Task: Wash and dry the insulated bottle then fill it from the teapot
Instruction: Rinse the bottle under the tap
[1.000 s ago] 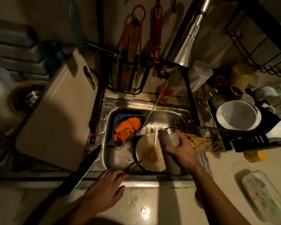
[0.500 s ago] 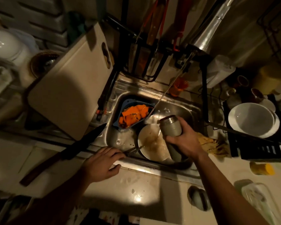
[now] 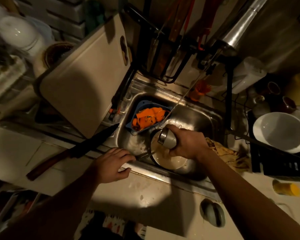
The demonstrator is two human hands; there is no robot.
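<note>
Gripping the insulated bottle [image 3: 167, 140], your right hand [image 3: 186, 143] holds it low over the sink [image 3: 196, 115]. Fingers and thumb are wrapped round the grey body. The bottle is tilted, nearly on its side, with its open steel-rimmed mouth pointing left and a little away from you. It hangs above a round dish [image 3: 170, 161] that lies in the sink basin and holds pale cloudy liquid.

A thin stream of water [image 3: 184, 97] slants down across the view and ends just beside the bottle's mouth. You cannot tell whether it goes in.

Your left hand [image 3: 113, 164] rests on the near-left rim of the sink. Its fingers are loose and spread, grasping nothing.

Behind the bottle sits a blue strainer [image 3: 140, 129] in the basin's far-left corner, filled with orange peels [image 3: 148, 117].

Left of the sink:
- A dark knife [image 3: 73, 151] lies on the surface [image 3: 145, 193], its tip reaching the sink rim.
- A pale cutting board [image 3: 83, 80] leans tilted behind it.

Right of the sink:
- A yellow cloth [image 3: 229, 154] is bunched on the rim, near your right wrist.
- A white bowl [image 3: 280, 132] stands on a black rack [image 3: 275, 166].

A grey round lid [image 3: 212, 212] lies on the near surface, beside your right forearm.
</note>
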